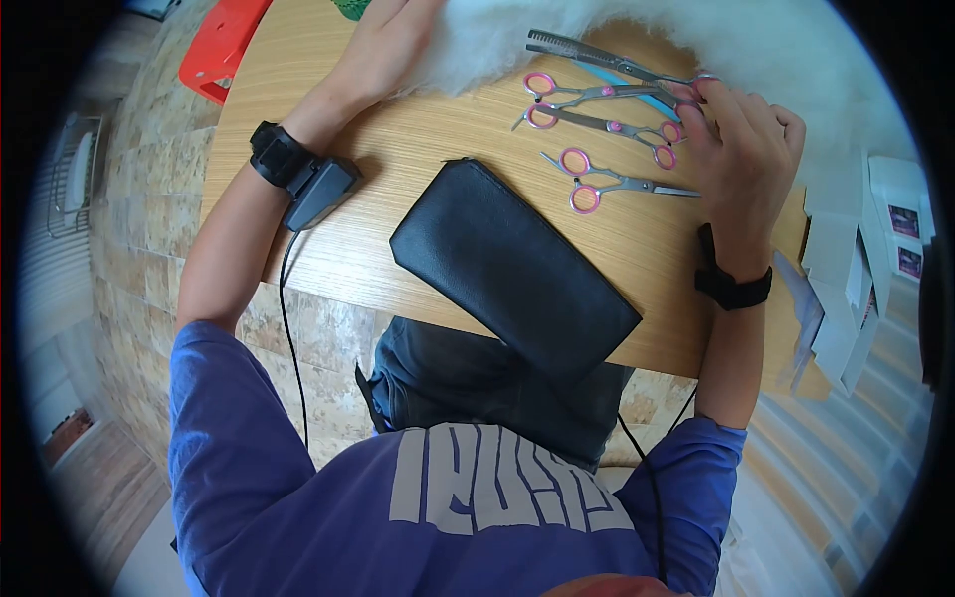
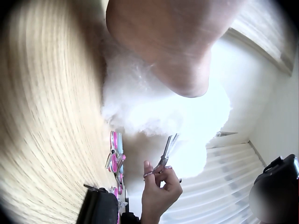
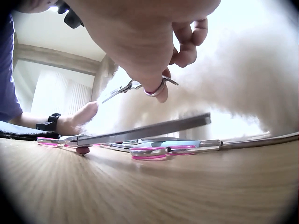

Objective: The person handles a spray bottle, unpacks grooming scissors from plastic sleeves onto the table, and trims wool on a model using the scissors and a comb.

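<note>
My right hand (image 1: 748, 149) holds thinning shears (image 1: 587, 50) above the table, thumb through one ring. Their toothed blade points toward the white fluffy fur (image 2: 140, 100) in the left wrist view. My left hand (image 1: 393, 50) lies against the fur at the far edge; its fingers are out of the head view and hidden by fur in the right wrist view. Below the shears lie three scissors with pink rings, among them the nearest scissors (image 1: 622, 183). A light blue strip-like tool (image 1: 647, 100) lies partly under them.
A black zip pouch (image 1: 512, 264) lies across the wooden table's (image 1: 363, 224) front edge. At the left stands a red plastic seat (image 1: 221, 50). White boxes (image 1: 846, 289) stand at the right, and a green object (image 1: 350, 8) shows at the top. Cables hang from the wrists.
</note>
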`<move>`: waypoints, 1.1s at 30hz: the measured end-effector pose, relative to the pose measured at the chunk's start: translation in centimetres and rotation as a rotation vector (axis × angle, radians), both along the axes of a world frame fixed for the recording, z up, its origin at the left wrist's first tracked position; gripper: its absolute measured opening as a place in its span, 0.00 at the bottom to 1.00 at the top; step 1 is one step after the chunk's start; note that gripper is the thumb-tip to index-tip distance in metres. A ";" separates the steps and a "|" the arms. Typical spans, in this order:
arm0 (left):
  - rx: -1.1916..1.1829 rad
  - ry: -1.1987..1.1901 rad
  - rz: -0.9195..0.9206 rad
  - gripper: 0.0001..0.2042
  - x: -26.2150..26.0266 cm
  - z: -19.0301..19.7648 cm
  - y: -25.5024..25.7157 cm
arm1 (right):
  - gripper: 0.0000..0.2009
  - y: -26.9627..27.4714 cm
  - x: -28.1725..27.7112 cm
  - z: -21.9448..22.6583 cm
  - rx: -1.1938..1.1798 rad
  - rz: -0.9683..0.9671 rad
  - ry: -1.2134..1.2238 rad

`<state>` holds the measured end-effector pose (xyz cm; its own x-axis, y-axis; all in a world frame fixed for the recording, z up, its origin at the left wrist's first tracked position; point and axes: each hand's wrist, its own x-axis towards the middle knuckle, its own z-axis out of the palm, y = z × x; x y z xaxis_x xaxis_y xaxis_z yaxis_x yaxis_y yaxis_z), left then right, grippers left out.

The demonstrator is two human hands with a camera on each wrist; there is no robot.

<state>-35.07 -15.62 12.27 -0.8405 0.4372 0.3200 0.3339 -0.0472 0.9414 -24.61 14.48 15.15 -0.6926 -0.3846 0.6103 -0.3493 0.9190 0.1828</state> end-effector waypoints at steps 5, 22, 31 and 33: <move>0.011 -0.017 0.005 0.26 -0.3 -0.9 0.1 | 0.10 0.1 0.0 -0.1 0.015 0.009 0.016; 0.016 0.021 0.019 0.26 0.0 -0.4 0.1 | 0.09 0.3 -0.1 -0.3 0.029 0.045 0.019; -0.022 0.020 0.086 0.25 -0.6 -1.4 -0.3 | 0.10 0.2 0.1 -0.1 0.039 0.057 -0.022; -0.004 0.000 0.079 0.25 -0.5 -1.3 -0.1 | 0.11 0.2 0.1 0.0 0.039 0.117 -0.053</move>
<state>-35.53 -15.76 10.96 -0.8723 0.3711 0.3184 0.3366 -0.0166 0.9415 -24.48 14.68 15.15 -0.6727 -0.4871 0.5569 -0.4634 0.8642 0.1961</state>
